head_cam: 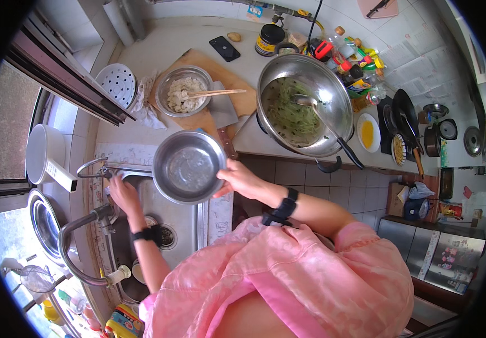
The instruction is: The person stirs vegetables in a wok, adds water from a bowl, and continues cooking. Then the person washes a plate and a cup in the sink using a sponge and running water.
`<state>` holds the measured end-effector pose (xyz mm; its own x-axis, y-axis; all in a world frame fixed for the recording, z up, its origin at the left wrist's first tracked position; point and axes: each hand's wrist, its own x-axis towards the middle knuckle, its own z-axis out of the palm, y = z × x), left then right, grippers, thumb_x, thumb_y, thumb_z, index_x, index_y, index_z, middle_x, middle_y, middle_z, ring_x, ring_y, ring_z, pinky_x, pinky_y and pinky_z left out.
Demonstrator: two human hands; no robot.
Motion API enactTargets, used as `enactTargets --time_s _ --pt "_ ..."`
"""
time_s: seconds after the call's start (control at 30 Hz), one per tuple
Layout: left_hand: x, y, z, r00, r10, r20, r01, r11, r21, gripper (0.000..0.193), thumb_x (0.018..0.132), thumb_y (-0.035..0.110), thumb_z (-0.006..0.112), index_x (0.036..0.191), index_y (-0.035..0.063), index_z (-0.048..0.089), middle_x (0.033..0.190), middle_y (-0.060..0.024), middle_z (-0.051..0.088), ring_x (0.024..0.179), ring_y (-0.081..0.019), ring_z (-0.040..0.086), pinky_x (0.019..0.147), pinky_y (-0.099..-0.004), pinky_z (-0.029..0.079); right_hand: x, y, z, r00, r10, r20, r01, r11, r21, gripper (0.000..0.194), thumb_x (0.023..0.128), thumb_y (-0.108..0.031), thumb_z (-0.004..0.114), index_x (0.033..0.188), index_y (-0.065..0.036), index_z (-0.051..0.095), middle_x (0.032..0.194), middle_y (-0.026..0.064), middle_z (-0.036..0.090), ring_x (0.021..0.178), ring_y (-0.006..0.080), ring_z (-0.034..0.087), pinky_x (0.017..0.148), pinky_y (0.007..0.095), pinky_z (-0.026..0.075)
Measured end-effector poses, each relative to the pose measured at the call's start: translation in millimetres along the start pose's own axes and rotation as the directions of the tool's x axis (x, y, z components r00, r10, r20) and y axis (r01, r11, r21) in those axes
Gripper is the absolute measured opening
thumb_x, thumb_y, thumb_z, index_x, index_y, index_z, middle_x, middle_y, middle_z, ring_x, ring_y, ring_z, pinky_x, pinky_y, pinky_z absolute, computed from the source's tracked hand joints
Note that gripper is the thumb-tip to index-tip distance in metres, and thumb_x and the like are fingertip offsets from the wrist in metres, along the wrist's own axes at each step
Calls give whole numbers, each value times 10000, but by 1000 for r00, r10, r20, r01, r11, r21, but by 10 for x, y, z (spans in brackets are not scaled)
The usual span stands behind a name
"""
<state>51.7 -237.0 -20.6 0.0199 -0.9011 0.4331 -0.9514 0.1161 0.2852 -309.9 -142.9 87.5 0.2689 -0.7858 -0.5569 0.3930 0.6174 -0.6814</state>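
My right hand (239, 179) grips the rim of a metal bowl (188, 167), which is held over the corner of the sink (175, 219). The bowl's inside looks wet or holds a little clear liquid. My left hand (123, 195) reaches to the base of a small curved tap (95, 167) at the sink's back edge; its fingertips are partly hidden, and I cannot tell whether they grip it. Beyond the bowl, a second metal bowl (184, 72) of pale dough-like lumps with wooden chopsticks (221, 93) stands on a wooden cutting board (243, 95), beside a cleaver (223, 110).
A large metal wok (268, 126) holds green shreds in liquid and a ladle (329, 129). A larger faucet (67, 241) arches beside the sink. A phone (224, 48), a black-lidded jar (270, 40), several bottles and a plate with something yellow (368, 133) stand on the counter.
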Motion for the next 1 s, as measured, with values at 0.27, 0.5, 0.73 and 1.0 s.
enactTargets --time_s 0.27,0.5,0.73,1.0 --pt "-1580 1276 -377 966 -125 224 187 942 -280 267 736 -69 498 927 57 636 916 -118 613 876 -331 579 770 -429 434 -1375 -954 -475 997 -71 -30 72 997 20 310 925 -43 497 1190 87 403 1028 237 644 812 361 716 646 415 642" --pt "-1853 1571 -515 960 -57 273 145 939 -313 262 751 -61 513 943 70 635 962 -105 620 892 -321 574 781 -420 430 -1870 -1574 -1138 918 -179 -354 128 978 -162 267 893 -55 560 1135 31 486 997 158 637 806 332 714 681 423 638" --pt "-1885 1730 -518 968 -76 240 148 943 -299 262 789 -59 498 976 66 634 980 -117 617 889 -341 566 783 -434 433 -1701 -1827 -1915 871 -228 -435 85 942 -324 251 881 -51 515 1099 56 451 1003 178 598 801 353 712 666 366 631" --pt "-2012 2001 -491 956 -95 279 181 937 -300 268 777 -56 511 979 65 639 971 -132 611 880 -355 572 757 -441 436 -1529 -1950 -2294 857 -291 -425 105 906 -409 192 845 -43 512 936 108 438 956 139 517 768 325 691 729 422 643"
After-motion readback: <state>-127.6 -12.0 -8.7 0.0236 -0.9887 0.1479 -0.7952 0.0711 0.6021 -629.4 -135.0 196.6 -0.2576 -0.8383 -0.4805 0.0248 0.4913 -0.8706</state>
